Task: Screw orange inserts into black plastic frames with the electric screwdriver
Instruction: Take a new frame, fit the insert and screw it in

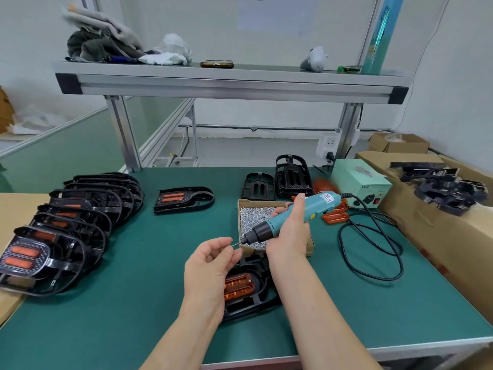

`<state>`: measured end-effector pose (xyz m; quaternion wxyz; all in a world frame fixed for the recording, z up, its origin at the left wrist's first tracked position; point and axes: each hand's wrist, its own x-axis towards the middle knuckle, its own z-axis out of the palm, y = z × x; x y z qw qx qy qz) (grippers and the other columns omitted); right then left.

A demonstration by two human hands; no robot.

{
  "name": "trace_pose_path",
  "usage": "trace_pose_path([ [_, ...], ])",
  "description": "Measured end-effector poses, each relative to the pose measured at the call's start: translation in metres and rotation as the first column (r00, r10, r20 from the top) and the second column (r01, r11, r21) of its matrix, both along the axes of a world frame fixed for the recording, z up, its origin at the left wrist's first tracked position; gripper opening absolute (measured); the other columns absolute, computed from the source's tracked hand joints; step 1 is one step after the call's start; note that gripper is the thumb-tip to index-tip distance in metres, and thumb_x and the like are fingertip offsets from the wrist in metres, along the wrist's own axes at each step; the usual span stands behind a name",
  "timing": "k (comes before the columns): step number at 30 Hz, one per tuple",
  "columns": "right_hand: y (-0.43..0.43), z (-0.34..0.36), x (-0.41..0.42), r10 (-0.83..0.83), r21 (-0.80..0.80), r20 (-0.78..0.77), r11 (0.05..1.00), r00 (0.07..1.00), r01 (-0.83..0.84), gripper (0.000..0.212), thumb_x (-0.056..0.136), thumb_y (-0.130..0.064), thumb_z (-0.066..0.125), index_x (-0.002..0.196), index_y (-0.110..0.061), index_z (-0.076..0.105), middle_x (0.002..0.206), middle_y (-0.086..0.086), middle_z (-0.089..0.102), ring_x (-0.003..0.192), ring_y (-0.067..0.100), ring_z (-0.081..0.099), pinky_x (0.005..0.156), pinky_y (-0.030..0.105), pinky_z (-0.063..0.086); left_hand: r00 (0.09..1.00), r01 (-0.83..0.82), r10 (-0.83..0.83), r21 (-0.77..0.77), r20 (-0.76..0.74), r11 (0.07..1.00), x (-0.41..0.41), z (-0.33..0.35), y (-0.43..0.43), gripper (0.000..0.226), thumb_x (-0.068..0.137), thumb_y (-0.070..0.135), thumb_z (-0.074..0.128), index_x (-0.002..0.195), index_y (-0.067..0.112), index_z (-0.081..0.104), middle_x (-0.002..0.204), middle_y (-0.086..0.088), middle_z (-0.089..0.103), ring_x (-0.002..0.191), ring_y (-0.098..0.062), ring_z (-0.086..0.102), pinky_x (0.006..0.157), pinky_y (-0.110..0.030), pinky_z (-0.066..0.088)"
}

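Observation:
My right hand (289, 231) grips the teal electric screwdriver (296, 212), its bit pointing left and down over the near corner of the screw box (246, 217). My left hand (213, 260) pinches a small screw at the bit's tip. Below both hands a black plastic frame (253, 297) lies on the green mat with an orange insert (238, 285) seated in it. Loose orange inserts (334, 216) lie behind the screwdriver. Two empty black frames (277, 181) stand beyond the box.
Several finished frames (66, 225) are stacked in a row at the left, one more (184, 200) lies apart. A power supply box (360, 186) and its black cable (373, 249) sit at the right. Cardboard boxes with black frames (442, 188) line the right edge.

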<state>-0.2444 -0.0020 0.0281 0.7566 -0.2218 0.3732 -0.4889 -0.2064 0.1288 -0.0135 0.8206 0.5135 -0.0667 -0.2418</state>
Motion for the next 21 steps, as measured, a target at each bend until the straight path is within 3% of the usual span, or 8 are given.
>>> trace_pose_path([
  [4,-0.001,0.001,-0.002,-0.014,0.013,0.026,1.000,1.000,0.014,0.034,0.093,-0.049,0.067,0.093,-0.018,0.056,0.055,-0.006,0.061,0.048,0.005,0.059,0.052,0.022,0.052,0.999,-0.030,0.028,-0.038,-0.041,0.999,0.001,0.000,0.001,0.015,0.091,-0.011,0.059,0.095,0.000,0.068,0.089,-0.010,0.065,0.074,-0.014,0.073,0.069,-0.016,0.056],
  [11,0.002,-0.002,-0.003,-0.029,0.012,-0.007,0.999,1.000,0.029,0.041,0.091,-0.050,0.069,0.103,-0.012,0.059,0.054,-0.005,0.062,0.046,0.004,0.059,0.047,0.020,0.053,0.999,-0.026,0.025,-0.040,-0.036,0.999,-0.004,0.000,0.000,0.017,0.090,-0.012,0.060,0.093,0.002,0.069,0.082,-0.004,0.070,0.074,-0.014,0.073,0.067,-0.016,0.056],
  [15,0.003,-0.003,-0.003,-0.049,0.024,-0.021,0.998,0.999,0.050,0.041,0.091,-0.049,0.070,0.104,-0.011,0.061,0.055,-0.005,0.064,0.047,0.005,0.061,0.045,0.019,0.051,0.993,-0.038,0.033,0.041,0.112,0.998,-0.007,-0.002,0.001,0.018,0.090,-0.011,0.061,0.095,0.005,0.068,0.074,0.006,0.073,0.074,-0.012,0.072,0.068,-0.015,0.055],
  [21,0.004,-0.003,-0.001,-0.011,0.068,-0.019,0.998,1.000,0.012,0.033,0.092,-0.048,0.068,0.091,-0.018,0.054,0.053,-0.008,0.060,0.044,0.004,0.057,0.048,0.019,0.048,0.935,-0.122,0.074,0.119,0.348,0.985,-0.010,-0.003,0.002,0.022,0.088,-0.012,0.062,0.087,0.009,0.069,0.077,0.004,0.074,0.075,-0.013,0.074,0.068,-0.013,0.053],
])
